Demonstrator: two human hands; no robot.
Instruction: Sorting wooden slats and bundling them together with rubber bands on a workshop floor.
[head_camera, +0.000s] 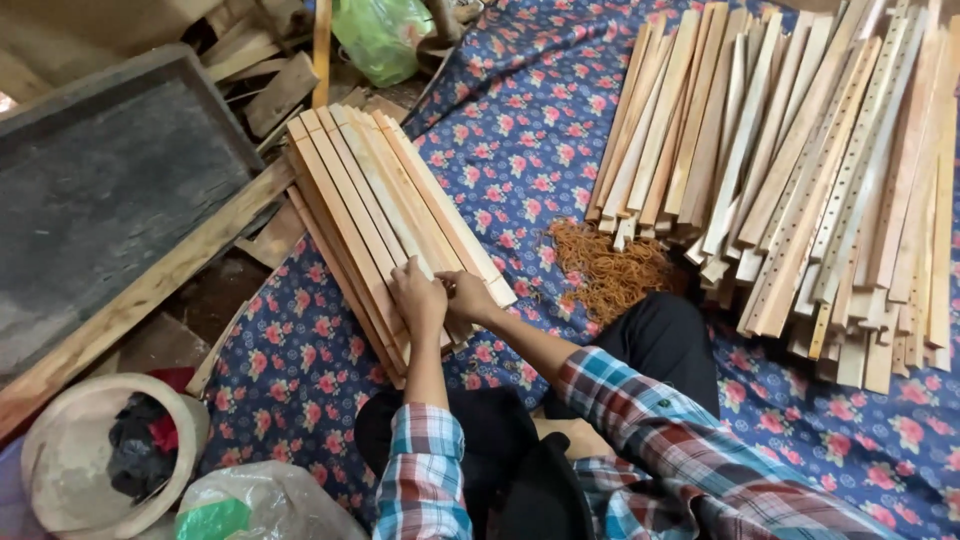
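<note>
A bundle of light wooden slats lies on the blue floral cloth in front of me. My left hand rests on the near end of the bundle, fingers pressed on the slats. My right hand grips the bundle's near end just beside it, thumb side toward the left hand. A heap of orange rubber bands lies on the cloth to the right of my hands. My sleeves are plaid.
A large loose pile of wooden slats, some drilled with holes, fills the right. A dark framed board and scrap wood lie at left. A pale round bowl, a plastic bag and a green bag sit at the edges.
</note>
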